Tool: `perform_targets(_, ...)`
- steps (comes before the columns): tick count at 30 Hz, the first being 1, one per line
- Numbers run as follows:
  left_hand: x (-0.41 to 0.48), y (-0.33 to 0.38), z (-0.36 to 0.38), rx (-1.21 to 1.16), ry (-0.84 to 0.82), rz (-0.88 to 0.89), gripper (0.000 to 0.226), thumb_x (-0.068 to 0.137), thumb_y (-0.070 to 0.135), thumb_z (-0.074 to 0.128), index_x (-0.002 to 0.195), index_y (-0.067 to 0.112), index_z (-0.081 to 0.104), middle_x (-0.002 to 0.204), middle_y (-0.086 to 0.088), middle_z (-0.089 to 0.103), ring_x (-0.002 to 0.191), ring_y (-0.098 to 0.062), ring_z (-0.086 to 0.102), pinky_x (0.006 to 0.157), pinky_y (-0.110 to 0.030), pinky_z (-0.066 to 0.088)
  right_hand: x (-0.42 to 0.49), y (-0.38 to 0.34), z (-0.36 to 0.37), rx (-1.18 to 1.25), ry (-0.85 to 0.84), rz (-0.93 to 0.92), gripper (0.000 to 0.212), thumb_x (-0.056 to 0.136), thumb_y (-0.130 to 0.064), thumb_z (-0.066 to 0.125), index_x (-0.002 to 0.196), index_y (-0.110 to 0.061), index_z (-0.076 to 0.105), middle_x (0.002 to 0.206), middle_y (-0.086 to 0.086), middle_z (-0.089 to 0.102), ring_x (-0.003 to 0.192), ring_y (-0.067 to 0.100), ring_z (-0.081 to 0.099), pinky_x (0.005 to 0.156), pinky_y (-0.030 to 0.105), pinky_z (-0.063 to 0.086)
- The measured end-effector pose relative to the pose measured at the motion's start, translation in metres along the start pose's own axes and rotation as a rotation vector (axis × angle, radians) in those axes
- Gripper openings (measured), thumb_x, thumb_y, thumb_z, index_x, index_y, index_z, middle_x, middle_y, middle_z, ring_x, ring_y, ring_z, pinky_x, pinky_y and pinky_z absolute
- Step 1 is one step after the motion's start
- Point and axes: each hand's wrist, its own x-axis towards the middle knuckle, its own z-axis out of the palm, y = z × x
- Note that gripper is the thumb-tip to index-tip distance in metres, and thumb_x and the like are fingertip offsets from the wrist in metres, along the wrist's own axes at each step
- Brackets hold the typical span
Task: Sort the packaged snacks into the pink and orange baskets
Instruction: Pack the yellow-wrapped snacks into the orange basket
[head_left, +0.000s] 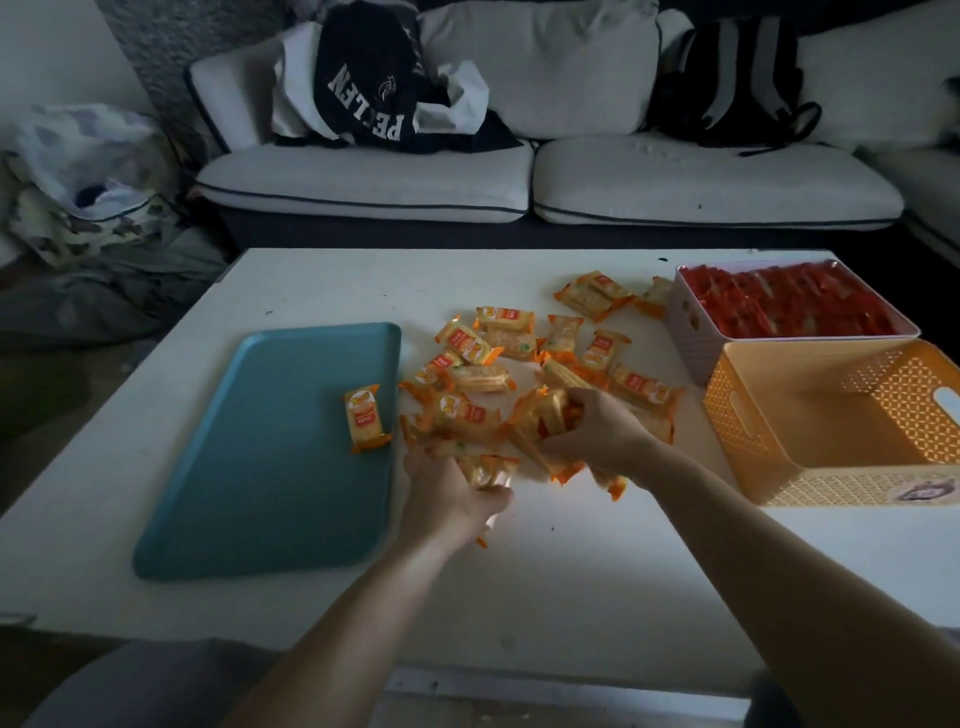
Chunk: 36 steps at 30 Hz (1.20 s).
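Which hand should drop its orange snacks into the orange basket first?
Probably the right hand. It grips a bunch of orange packets and sits closest to the empty orange basket on its own side. The left hand also holds packets, but it is farther away, beside the blue tray.

Both hands are down in the heap of orange snack packets on the white worktop. The left hand grips a few at the heap's near edge. The right hand clutches a bunch just beside it. A lone packet lies on the teal tray to the left. On the right, the pink basket is packed with red packets, and the orange basket sits against its near side.
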Motion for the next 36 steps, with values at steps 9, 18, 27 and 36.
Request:
perform_targets(9, -0.007, 0.014, 0.004, -0.704, -0.106, -0.276, 0.021, 0.087, 0.036, 0.077, 0.102, 0.022, 0.076, 0.093, 0.001, 0.079, 0.091, -0.021, 0.074, 0.078, -0.03, 0.057, -0.011, 0.007, 0.009, 0.397, -0.263, 0.078, 0.024, 0.081, -0.022, 0.081, 0.096, -0.006, 0.07, 0.072, 0.007, 0.074, 0.056, 0.016, 0.067, 0.054, 0.03, 0.055)
perform_targets(18, -0.017, 0.032, 0.004, -0.953, -0.003, -0.345, 0.071, 0.068, 0.063, 0.077, 0.127, 0.026, 0.064, 0.109, -0.005, 0.076, 0.098, -0.03, 0.074, 0.089, -0.054, 0.06, -0.045, 0.003, 0.017, 0.709, -0.207, 0.032, 0.046, 0.076, -0.016, 0.085, 0.114, -0.003, 0.063, 0.081, 0.018, 0.072, 0.058, 0.029, 0.063, 0.047, 0.032, 0.051)
perform_targets(27, -0.008, 0.194, 0.058, -0.976, -0.139, -0.076, 0.087, 0.048, 0.077, 0.082, 0.12, 0.03, 0.069, 0.108, 0.001, 0.077, 0.099, -0.023, 0.074, 0.087, -0.05, 0.06, -0.089, 0.053, -0.131, 0.831, 0.195, -0.039, 0.035, 0.081, -0.013, 0.081, 0.114, -0.008, 0.068, 0.097, 0.018, 0.077, 0.089, 0.036, 0.074, 0.087, 0.051, 0.06)
perform_targets(36, 0.024, 0.274, 0.136, -0.747, -0.375, 0.148, 0.111, 0.066, 0.086, 0.061, 0.158, 0.032, 0.028, 0.157, 0.0, 0.043, 0.135, -0.019, 0.05, 0.113, -0.045, 0.037, -0.07, 0.15, -0.197, 0.14, 0.644, 0.55, 0.087, 0.087, -0.07, 0.057, 0.148, -0.011, 0.04, 0.151, 0.021, 0.04, 0.139, 0.043, 0.038, 0.109, 0.059, 0.04)
